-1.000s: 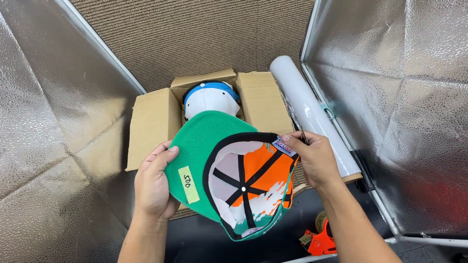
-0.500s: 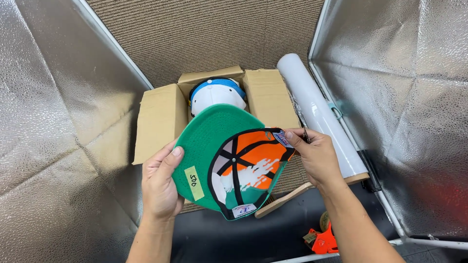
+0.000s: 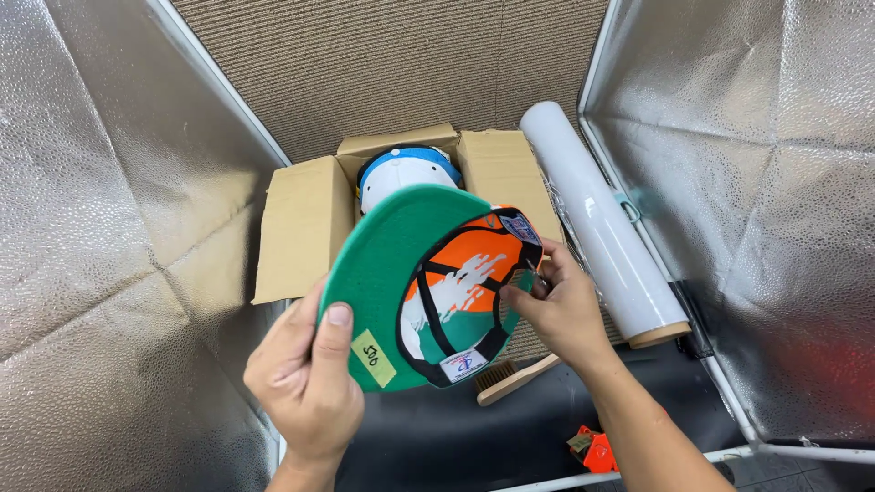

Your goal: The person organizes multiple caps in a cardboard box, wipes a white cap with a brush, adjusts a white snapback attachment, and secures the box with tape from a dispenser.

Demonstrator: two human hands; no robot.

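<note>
I hold a cap (image 3: 437, 282) upside down over a cardboard box. Its brim underside is green with a small yellow sticker (image 3: 374, 357); the inside of the crown is orange, white and teal with black seam tape. My left hand (image 3: 305, 383) grips the brim, thumb on top near the sticker. My right hand (image 3: 551, 310) pinches the rim of the crown on its right side, with a thin dark item between the fingers that I cannot make out. A woven label sits at the crown's top edge.
An open cardboard box (image 3: 305, 228) holds a white and blue cap (image 3: 401, 173). A white film roll (image 3: 597, 228) lies to its right. A wooden brush (image 3: 510, 375) and an orange tool (image 3: 592, 448) lie on the black surface. Silver reflective panels stand on both sides.
The cap has tilted up and turned, with the brim swinging toward me. My left hand slid lower on the brim; my right hand moved down the crown's rim from the label.
</note>
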